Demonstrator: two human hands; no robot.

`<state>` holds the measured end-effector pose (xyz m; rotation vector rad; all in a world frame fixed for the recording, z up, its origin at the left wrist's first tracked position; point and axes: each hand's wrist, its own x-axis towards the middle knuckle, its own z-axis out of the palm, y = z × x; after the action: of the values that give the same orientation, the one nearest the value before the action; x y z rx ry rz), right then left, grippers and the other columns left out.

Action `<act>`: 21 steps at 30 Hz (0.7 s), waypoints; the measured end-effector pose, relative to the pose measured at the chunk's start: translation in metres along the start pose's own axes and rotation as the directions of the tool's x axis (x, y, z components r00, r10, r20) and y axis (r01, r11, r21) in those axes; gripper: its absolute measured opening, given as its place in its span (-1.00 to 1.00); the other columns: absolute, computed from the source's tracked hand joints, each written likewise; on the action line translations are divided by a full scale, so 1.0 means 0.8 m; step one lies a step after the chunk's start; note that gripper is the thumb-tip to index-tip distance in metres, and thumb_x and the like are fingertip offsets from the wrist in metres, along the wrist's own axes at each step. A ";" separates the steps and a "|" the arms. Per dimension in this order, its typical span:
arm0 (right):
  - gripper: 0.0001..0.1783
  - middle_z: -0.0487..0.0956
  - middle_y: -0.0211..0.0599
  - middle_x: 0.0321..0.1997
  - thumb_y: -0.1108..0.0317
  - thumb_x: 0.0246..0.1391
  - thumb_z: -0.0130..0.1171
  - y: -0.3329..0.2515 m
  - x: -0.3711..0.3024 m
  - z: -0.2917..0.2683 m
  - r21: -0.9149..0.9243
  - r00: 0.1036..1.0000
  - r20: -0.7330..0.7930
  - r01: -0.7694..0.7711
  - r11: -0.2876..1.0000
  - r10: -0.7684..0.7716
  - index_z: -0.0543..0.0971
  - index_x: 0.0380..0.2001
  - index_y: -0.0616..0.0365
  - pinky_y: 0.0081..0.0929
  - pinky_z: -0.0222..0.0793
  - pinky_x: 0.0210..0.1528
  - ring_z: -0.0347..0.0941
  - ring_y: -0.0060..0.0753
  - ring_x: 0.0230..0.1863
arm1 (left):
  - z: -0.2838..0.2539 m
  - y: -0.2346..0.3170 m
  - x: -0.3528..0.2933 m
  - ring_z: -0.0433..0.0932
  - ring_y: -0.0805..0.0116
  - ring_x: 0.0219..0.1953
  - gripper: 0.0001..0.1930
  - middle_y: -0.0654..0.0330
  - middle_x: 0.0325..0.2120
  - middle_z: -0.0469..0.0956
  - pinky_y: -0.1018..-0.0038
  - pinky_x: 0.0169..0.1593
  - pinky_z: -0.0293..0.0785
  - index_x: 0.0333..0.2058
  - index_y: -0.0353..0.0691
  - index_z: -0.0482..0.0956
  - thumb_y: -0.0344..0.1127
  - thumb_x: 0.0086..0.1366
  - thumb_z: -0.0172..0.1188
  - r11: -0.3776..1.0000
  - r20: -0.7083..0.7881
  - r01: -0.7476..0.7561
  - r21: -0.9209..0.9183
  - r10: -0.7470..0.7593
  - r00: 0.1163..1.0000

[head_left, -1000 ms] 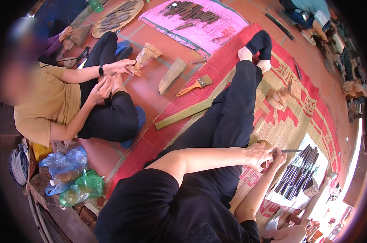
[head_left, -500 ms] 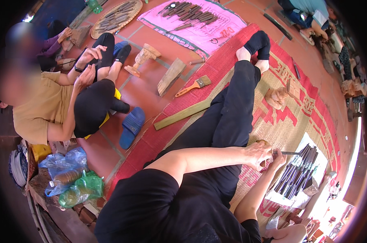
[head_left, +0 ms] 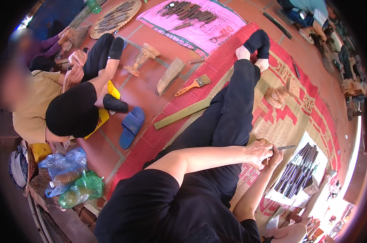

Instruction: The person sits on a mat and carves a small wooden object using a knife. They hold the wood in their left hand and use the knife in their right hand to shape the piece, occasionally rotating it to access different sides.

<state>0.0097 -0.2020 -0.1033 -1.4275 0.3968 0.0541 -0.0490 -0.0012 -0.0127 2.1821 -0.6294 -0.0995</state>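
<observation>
Over my lap, my left hand [head_left: 256, 154] is closed round a small brown wooden piece [head_left: 265, 141], mostly hidden by the fingers. Against it, my right hand [head_left: 276, 158] grips a slim dark metal tool [head_left: 287, 147], perhaps a carving chisel or file, which sticks out to the right. Where the tool meets the wood is hidden between the hands. Right of them, several dark-handled tools [head_left: 299, 170] lie in a row on a white sheet. Farther off on the mat stands a carved wooden figure [head_left: 276, 97].
My stretched legs lie across a red and tan mat [head_left: 216, 77], beside a flat brush [head_left: 196, 84] and a wooden strip [head_left: 183, 114]. At left sits a co-worker [head_left: 41, 105], near a blue slipper [head_left: 132, 126] and a carved wooden stand [head_left: 143, 59]. A pink cloth [head_left: 228, 18] bears several tools.
My right hand has shifted slightly, and the tool has slid a little left with its tip higher. The co-worker at left has drawn back their hands and moved their legs.
</observation>
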 end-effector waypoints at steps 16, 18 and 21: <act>-0.87 0.57 -0.33 -0.39 0.57 0.04 0.17 0.011 -0.006 -0.013 0.060 1.000 -0.020 0.007 0.998 -0.006 0.53 -0.29 0.24 -0.62 0.40 -0.39 0.47 -0.56 -0.42 | 0.000 0.002 -0.004 0.44 -0.01 -0.15 -0.50 0.00 -0.19 0.40 0.21 -0.20 0.52 -0.24 -0.29 0.53 -0.19 -0.20 0.40 0.999 -0.011 -0.035 -0.005 0.035 0.999; -0.87 0.58 -0.33 -0.38 0.59 0.04 0.17 0.008 -0.008 -0.012 0.046 1.000 -0.014 -0.003 0.999 0.004 0.55 -0.29 0.26 -0.63 0.40 -0.38 0.47 -0.56 -0.42 | 0.000 0.002 -0.004 0.43 -0.01 -0.15 -0.50 0.00 -0.18 0.40 0.21 -0.19 0.51 -0.24 -0.30 0.53 -0.20 -0.20 0.39 1.000 0.000 -0.026 -0.006 0.026 1.000; -0.84 0.59 -0.32 -0.38 0.60 0.02 0.17 0.005 -0.010 -0.014 0.069 1.000 0.016 -0.002 0.998 0.001 0.57 -0.28 0.30 -0.63 0.41 -0.36 0.48 -0.54 -0.42 | 0.002 0.000 -0.004 0.43 -0.02 -0.14 -0.50 -0.01 -0.17 0.39 0.19 -0.18 0.50 -0.24 -0.31 0.53 -0.20 -0.20 0.39 1.000 0.004 -0.019 -0.008 0.019 1.000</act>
<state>-0.0013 -0.2105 -0.1055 -1.3578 0.3835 0.0525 -0.0524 -0.0006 -0.0142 2.1685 -0.6513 -0.0961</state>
